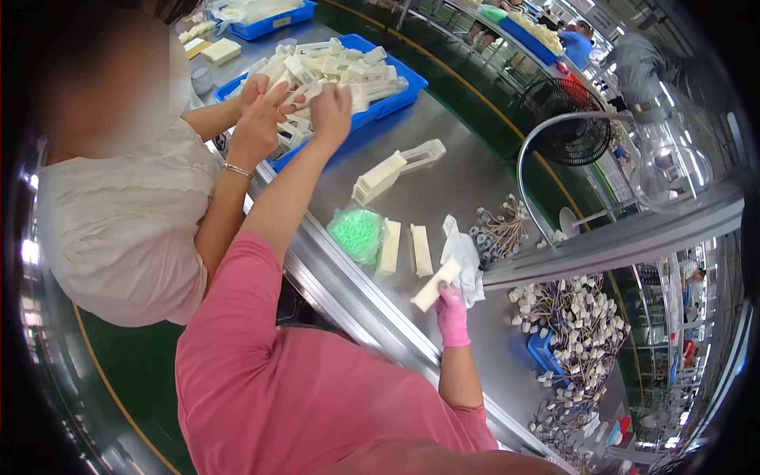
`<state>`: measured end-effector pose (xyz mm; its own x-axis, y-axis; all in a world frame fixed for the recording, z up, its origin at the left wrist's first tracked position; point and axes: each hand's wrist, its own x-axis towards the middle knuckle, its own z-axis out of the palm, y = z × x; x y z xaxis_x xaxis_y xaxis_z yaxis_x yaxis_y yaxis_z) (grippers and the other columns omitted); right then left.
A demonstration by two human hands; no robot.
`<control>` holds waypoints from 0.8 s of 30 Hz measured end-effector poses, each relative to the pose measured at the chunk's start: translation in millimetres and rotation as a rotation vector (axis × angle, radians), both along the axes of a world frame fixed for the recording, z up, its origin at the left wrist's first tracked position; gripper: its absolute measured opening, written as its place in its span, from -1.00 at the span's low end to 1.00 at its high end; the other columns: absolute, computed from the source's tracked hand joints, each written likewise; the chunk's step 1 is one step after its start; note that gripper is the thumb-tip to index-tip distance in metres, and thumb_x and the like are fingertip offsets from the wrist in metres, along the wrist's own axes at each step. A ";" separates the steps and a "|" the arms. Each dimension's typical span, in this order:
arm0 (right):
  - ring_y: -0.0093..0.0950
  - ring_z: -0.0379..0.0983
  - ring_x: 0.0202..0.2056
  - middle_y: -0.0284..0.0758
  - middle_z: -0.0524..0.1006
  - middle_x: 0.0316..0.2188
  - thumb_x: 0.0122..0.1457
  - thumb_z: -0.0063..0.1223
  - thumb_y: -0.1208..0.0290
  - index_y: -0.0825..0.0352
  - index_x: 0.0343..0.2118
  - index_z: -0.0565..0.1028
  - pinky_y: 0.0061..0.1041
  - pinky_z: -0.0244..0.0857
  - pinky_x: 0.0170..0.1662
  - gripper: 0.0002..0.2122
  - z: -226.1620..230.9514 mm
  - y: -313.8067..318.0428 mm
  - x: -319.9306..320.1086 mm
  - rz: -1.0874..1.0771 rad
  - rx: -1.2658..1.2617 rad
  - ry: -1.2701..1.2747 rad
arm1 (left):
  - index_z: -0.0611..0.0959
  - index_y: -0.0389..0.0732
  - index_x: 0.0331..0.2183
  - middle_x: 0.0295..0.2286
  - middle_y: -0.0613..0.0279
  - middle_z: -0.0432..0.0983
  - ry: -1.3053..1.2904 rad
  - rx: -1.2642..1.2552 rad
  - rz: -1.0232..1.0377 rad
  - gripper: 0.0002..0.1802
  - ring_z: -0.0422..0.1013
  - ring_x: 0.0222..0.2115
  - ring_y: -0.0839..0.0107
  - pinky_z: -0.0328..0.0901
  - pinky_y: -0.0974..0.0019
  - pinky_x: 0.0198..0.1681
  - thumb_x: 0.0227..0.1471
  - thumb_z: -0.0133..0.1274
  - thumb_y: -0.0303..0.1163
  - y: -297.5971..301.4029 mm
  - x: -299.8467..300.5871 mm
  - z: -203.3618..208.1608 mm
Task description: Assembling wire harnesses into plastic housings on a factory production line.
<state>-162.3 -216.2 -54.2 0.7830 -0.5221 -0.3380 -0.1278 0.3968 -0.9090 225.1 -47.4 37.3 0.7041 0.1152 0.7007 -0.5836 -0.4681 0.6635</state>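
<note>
My left arm stretches over to a blue bin (417, 81) heaped with white plastic housings. There my left hand (330, 117) is closed on a white plastic housing (358, 98) at the pile's near side. My right hand (452, 318), in a pink glove, pinches a white rectangular plastic housing (435, 286) above the metal table (467, 178). Under and beside that housing lies a crumpled white cloth or sheet (463, 257). Two more white housings (389, 247) (421, 250) lie to its left, close to a clear bag of small green parts (356, 235).
A co-worker in a white top (131, 222) stands at my left, both hands (257, 119) near the bin. More white housings (396, 170) lie beyond the green bag. Bundles of wires with white connectors (574, 340) cover the table at right. A metal rail (617, 245) and black fan (564, 120) stand beyond.
</note>
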 end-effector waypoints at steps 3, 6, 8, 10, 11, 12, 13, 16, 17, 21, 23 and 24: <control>-0.61 0.30 -0.26 -0.41 0.40 -0.32 0.04 -0.07 0.34 0.43 -0.20 0.39 -0.63 0.12 -0.13 -0.70 56.2 16.3 0.4 0.156 -0.314 -0.129 | 0.45 -0.28 -0.45 -0.56 0.19 0.38 0.193 -0.443 -0.501 -0.70 0.25 -0.55 0.41 0.17 0.37 -0.45 0.05 -0.10 -0.20 -23.6 -87.8 38.7; -0.44 0.24 -0.13 -0.24 0.34 -0.15 -0.03 -0.01 0.30 0.45 -0.18 0.40 -0.52 0.04 -0.02 -0.63 87.8 21.8 0.2 0.284 -0.578 -0.249 | 0.48 -0.23 -0.30 -0.37 0.24 0.44 0.810 -0.933 -1.044 -0.71 0.37 -0.35 0.42 0.26 0.35 -0.30 0.06 -0.12 -0.21 -23.6 -160.8 39.3; -0.31 0.16 -0.03 -0.14 0.27 -0.04 -0.07 0.02 0.24 0.47 -0.17 0.40 -0.40 -0.05 0.06 -0.56 107.6 34.6 1.1 0.244 -0.934 -0.359 | 0.44 -0.22 -0.20 -0.32 0.19 0.45 1.146 -0.983 -1.180 -0.64 0.40 -0.28 0.33 0.29 0.26 -0.24 0.07 -0.17 -0.16 -19.3 -202.0 41.0; -0.22 0.09 0.04 -0.09 0.18 0.04 -0.10 0.05 0.25 0.45 -0.31 0.43 -0.31 -0.11 0.11 -0.64 112.4 37.5 -3.5 0.148 -1.157 -0.381 | 0.41 -0.24 -0.15 -0.29 0.16 0.45 1.186 -0.898 -1.231 -0.58 0.42 -0.31 0.29 0.32 0.22 -0.28 0.08 -0.21 -0.12 -17.7 -221.9 33.9; -0.22 0.09 0.04 -0.09 0.18 0.04 -0.10 0.05 0.25 0.45 -0.31 0.43 -0.31 -0.11 0.11 -0.64 109.8 37.7 -10.8 0.134 -1.158 -0.370 | 0.41 -0.24 -0.16 -0.30 0.15 0.45 1.181 -0.868 -1.245 -0.57 0.42 -0.33 0.30 0.33 0.23 -0.30 0.08 -0.22 -0.11 -16.2 -230.5 34.3; -0.18 0.08 0.05 -0.07 0.17 0.04 -0.10 0.06 0.26 0.43 -0.40 0.42 -0.28 -0.09 0.10 -0.69 106.5 38.2 -17.0 0.086 -1.225 -0.369 | 0.41 -0.25 -0.17 -0.30 0.15 0.45 1.173 -0.842 -1.255 -0.56 0.43 -0.35 0.30 0.34 0.24 -0.32 0.08 -0.22 -0.09 -13.9 -237.0 35.5; -0.14 0.07 0.05 -0.05 0.17 0.04 -0.10 0.07 0.27 0.42 -0.48 0.40 -0.24 -0.07 0.09 -0.73 106.2 39.9 -22.6 0.038 -1.292 -0.368 | 0.41 -0.23 -0.16 -0.30 0.15 0.45 1.143 -0.778 -1.208 -0.56 0.43 -0.35 0.30 0.35 0.23 -0.34 0.07 -0.21 -0.09 -12.6 -241.8 35.8; -0.12 0.01 0.08 -0.09 0.15 0.06 -0.12 0.07 0.28 0.31 -0.49 0.49 -0.27 -0.10 0.10 -0.80 111.7 46.3 -40.6 0.030 -1.442 -0.321 | 0.41 -0.23 -0.16 -0.31 0.15 0.45 1.204 -0.739 -1.234 -0.57 0.43 -0.35 0.29 0.36 0.21 -0.34 0.08 -0.22 -0.09 -10.3 -254.3 30.7; -0.10 -0.02 0.10 -0.07 0.14 0.07 -0.12 0.07 0.25 0.32 -0.51 0.47 -0.26 -0.10 0.10 -0.78 114.6 50.3 -43.2 0.041 -1.509 -0.267 | 0.41 -0.23 -0.16 -0.31 0.15 0.45 1.211 -0.738 -1.237 -0.57 0.43 -0.35 0.29 0.36 0.21 -0.34 0.08 -0.22 -0.09 -11.4 -258.4 28.0; -0.21 0.09 0.08 -0.07 0.27 -0.02 -0.14 0.06 0.28 0.42 -0.32 0.45 -0.34 -0.09 0.11 -0.66 107.5 34.5 -46.9 0.200 -1.014 -0.329 | 0.40 -0.22 -0.14 -0.29 0.15 0.44 1.428 -0.818 -1.542 -0.53 0.43 -0.33 0.31 0.37 0.27 -0.40 0.10 -0.28 -0.05 -12.8 -278.7 26.6; -0.31 0.17 0.02 -0.16 0.38 -0.14 -0.15 0.04 0.28 0.48 -0.27 0.44 -0.39 -0.02 0.08 -0.60 110.2 34.2 -57.4 0.268 -0.471 -0.326 | 0.38 -0.21 -0.12 -0.26 0.16 0.43 1.493 -0.793 -1.609 -0.47 0.42 -0.31 0.35 0.37 0.38 -0.45 0.11 -0.37 0.02 -14.6 -287.5 32.5; -0.31 0.17 0.02 -0.16 0.38 -0.14 -0.15 0.04 0.28 0.48 -0.27 0.44 -0.39 -0.02 0.08 -0.60 105.6 33.9 -61.7 0.262 -0.476 -0.323 | 0.38 -0.21 -0.13 -0.25 0.16 0.42 1.424 -0.728 -1.731 -0.41 0.40 -0.32 0.39 0.36 0.43 -0.49 0.11 -0.45 0.07 -15.2 -289.9 32.1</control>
